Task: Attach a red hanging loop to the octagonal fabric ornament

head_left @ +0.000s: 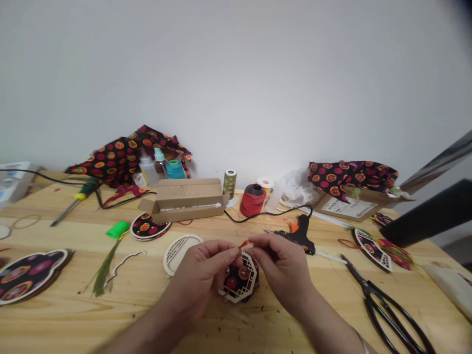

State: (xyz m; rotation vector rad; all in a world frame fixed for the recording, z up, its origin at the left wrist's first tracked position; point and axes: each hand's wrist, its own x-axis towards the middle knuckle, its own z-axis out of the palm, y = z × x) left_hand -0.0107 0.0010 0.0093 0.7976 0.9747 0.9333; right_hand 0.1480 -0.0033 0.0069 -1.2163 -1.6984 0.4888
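Observation:
An octagonal ornament (pixel 243 282) with a pale lattice frame over dark patterned fabric is between my hands, low in the middle of the view. At its top edge is a thin red cord (pixel 245 243). My left hand (pixel 202 275) is closed, thumb and forefinger pinching the cord; its other fingers lie behind the ornament's left side, partly hidden. From the other side, my right hand (pixel 283 268) pinches the cord between thumb and fingertips. Just beyond my left hand lies a round pale lattice frame (pixel 177 251).
Behind are an open cardboard box (pixel 191 211), a red thread spool (pixel 252 199) and a black glue gun (pixel 302 233). Black-handled scissors (pixel 383 300) lie at right. Left are a green tassel (pixel 106 268), a screwdriver (pixel 75 201) and a fabric-covered cloud-shaped piece (pixel 33 273).

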